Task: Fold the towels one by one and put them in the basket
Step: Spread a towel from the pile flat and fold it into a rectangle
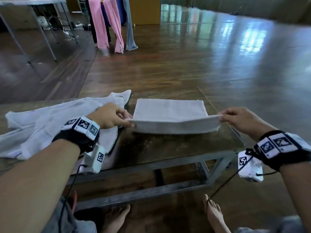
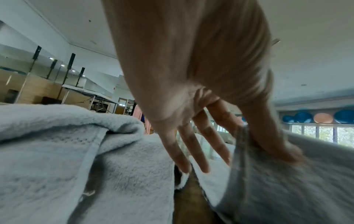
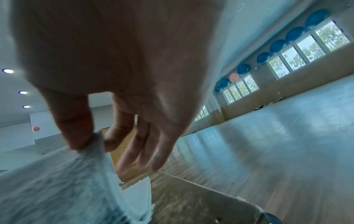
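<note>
A pale grey towel (image 1: pixel 170 111) lies partly folded on the right end of a dark wooden table (image 1: pixel 161 147). Its near edge is lifted off the table. My left hand (image 1: pixel 116 117) pinches the left corner of that edge, thumb on top in the left wrist view (image 2: pixel 272 145). My right hand (image 1: pixel 234 117) pinches the right corner between thumb and forefinger (image 3: pixel 90 141). The towel (image 3: pixel 57 189) hangs blurred below the right thumb. No basket is in view.
A loose heap of white-grey towels (image 1: pixel 50 121) covers the table's left half, right under my left wrist. Pink and grey towels (image 1: pixel 109 24) hang on a rack far back. Another table (image 1: pixel 33 14) stands at the back left. Bare feet (image 1: pixel 117 217) are under the near edge.
</note>
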